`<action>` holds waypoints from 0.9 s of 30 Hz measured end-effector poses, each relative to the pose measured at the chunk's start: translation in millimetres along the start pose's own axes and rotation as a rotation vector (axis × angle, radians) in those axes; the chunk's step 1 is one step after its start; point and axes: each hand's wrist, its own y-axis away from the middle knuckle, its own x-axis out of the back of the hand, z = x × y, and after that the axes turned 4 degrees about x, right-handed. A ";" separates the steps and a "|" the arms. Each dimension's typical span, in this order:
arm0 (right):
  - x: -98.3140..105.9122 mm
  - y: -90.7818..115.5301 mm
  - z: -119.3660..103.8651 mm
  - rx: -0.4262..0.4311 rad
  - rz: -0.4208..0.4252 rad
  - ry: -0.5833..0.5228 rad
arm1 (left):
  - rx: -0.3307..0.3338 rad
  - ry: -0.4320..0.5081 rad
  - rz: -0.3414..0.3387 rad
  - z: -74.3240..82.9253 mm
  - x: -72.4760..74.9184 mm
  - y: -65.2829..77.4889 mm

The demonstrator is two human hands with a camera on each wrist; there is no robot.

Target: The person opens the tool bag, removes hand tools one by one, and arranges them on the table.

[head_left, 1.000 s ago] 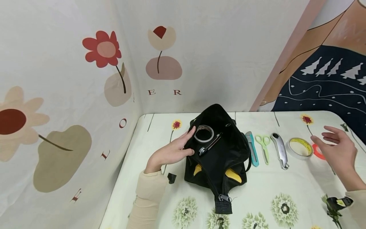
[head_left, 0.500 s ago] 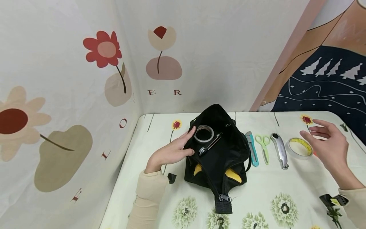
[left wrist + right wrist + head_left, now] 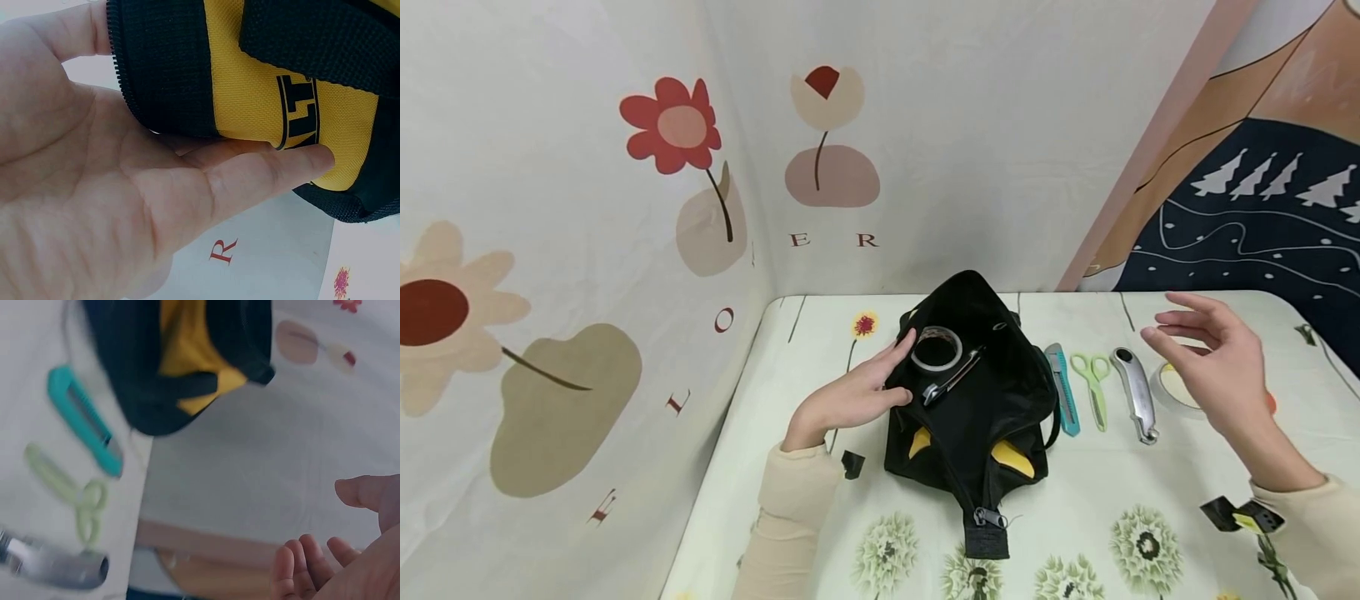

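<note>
My left hand (image 3: pixel 857 392) holds the rim of a black-and-yellow tool bag (image 3: pixel 970 467), its fingers along the yellow outer side in the left wrist view. The bag gapes open. Inside lie a roll of tape (image 3: pixel 957 350) and a slim black-and-silver tool (image 3: pixel 953 379). My right hand (image 3: pixel 1217 358) is in the air to the right, fingers apart and nothing held. It partly covers a roll of clear tape (image 3: pixel 1170 390) and most of a red-orange ring (image 3: pixel 1271 403). Left of it lies a silver utility knife (image 3: pixel 1133 392).
Green scissors (image 3: pixel 1093 387) and a teal box cutter (image 3: pixel 1063 392) lie in a row between the bag and the silver knife. A flower-printed cloth covers the table (image 3: pixel 1075 500). Patterned fabric walls (image 3: pixel 970 167) rise behind and at the left.
My right hand has moved left from beside the red-orange ring to over the clear tape roll, still holding nothing. The left hand and the bag have stayed put.
</note>
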 end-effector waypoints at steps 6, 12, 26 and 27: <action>-20.8 0.6 -23.3 0.041 -0.066 -0.035 | 0.007 -0.008 -0.003 0.8 0.4 -0.3; -43.0 2.2 -46.4 0.104 -0.114 -0.097 | 0.005 -0.003 -0.004 -0.4 0.2 -1.2; -75.5 6.0 -73.0 0.217 -0.266 -0.234 | 0.010 0.010 -0.008 1.9 0.6 -0.9; -78.3 6.2 -75.1 0.213 -0.283 -0.248 | 0.012 0.012 -0.007 1.8 0.5 -0.6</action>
